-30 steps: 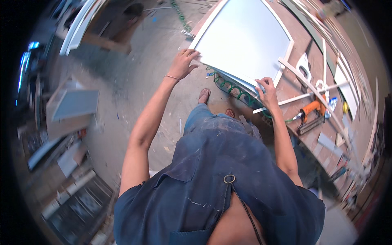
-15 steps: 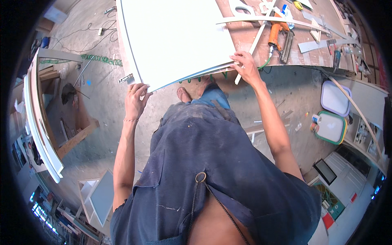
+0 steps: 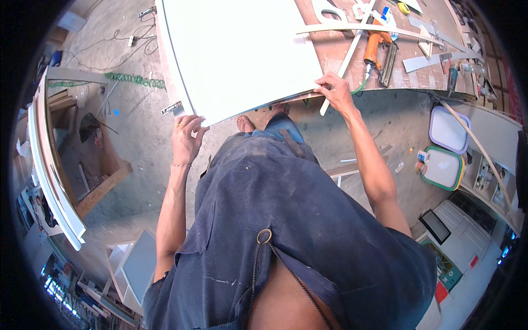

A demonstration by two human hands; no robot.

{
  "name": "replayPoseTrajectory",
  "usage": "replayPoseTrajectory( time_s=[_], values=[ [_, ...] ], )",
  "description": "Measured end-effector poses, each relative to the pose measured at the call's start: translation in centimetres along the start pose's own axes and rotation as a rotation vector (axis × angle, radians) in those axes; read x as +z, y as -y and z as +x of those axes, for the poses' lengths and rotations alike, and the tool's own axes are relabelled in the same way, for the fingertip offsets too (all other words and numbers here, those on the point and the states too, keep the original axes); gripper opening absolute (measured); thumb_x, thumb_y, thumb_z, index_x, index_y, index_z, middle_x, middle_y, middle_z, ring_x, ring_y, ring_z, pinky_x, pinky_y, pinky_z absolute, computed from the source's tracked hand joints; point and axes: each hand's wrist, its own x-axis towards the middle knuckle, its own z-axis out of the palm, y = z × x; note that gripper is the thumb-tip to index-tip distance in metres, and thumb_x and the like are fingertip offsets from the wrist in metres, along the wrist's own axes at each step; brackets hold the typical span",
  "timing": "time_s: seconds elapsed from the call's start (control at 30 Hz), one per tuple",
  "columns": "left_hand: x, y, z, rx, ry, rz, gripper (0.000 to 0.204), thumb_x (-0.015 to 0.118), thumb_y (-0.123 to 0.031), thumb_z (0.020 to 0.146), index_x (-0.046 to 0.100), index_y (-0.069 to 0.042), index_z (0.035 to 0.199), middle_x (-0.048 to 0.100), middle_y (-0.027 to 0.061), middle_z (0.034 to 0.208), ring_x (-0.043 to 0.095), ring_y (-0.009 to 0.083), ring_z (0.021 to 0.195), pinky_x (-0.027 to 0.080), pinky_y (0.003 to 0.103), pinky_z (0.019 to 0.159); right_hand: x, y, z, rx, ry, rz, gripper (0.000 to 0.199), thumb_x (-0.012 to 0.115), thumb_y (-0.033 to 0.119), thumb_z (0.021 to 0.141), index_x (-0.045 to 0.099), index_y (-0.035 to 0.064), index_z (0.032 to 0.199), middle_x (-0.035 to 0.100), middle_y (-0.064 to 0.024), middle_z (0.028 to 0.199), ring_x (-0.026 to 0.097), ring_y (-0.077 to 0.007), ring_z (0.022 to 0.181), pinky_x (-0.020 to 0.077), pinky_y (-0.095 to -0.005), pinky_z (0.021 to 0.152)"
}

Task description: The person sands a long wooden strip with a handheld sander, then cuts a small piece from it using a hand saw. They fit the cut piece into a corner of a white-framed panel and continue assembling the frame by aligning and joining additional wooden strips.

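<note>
A large white panel (image 3: 247, 55) lies on the brown workbench, its near edge toward me. My left hand (image 3: 188, 137) pinches the near left corner, thumb and fingers closed on it. At the near right corner, my right hand (image 3: 335, 91) grips the edge between thumb and bent fingers. Along the near edge a thin dark line shows beneath the white face; what lies under it is mostly hidden. A small metal hinge-like fitting (image 3: 171, 108) sticks out beside my left hand.
On the workbench (image 3: 330, 48) right of the panel lie an orange nail gun (image 3: 372, 49) with a green hose, a long pale strip (image 3: 352, 26), a handsaw handle (image 3: 328, 10) and a screwdriver (image 3: 452, 80). A wooden cabinet frame (image 3: 104, 187) stands left; lidded tubs (image 3: 443, 168) sit right.
The gap along the panel's near edge has narrowed, most visibly toward the right. My right hand has shifted slightly right and down, its fingers more curled. My left hand stays at its corner.
</note>
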Motion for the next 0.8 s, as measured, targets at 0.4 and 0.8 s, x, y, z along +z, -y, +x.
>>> replayPoseTrajectory(
  time_s=[0.4, 0.8],
  values=[
    [11.3, -13.9, 10.3, 0.355, 0.032, -0.237, 0.051, 0.081, -0.028, 0.077, 0.064, -0.003, 0.119, 0.064, 0.0159, 0.113, 0.059, 0.0332, 0.108, 0.047, 0.044, 0.094, -1.3, -1.8, -0.5, 0.143, -0.178, 0.186, 0.052, 0.076, 0.002, 0.080, 0.061, 0.0042, 0.130, 0.066, -0.0103, 0.108, 0.066, -0.0177, 0.090, 0.0564, -0.0310, 0.083],
    [18.7, -17.9, 12.2, 0.239, -0.013, -0.120, 0.028, 0.077, -0.020, 0.076, 0.075, -0.011, 0.102, 0.063, 0.0045, 0.086, 0.057, 0.0247, 0.082, 0.049, 0.036, 0.073, 0.1, -3.6, 7.7, 0.145, 0.096, 0.071, 0.057, 0.088, 0.021, 0.073, 0.064, 0.0038, 0.122, 0.062, -0.0026, 0.082, 0.058, -0.0091, 0.067, 0.0525, -0.0269, 0.063]
  ],
)
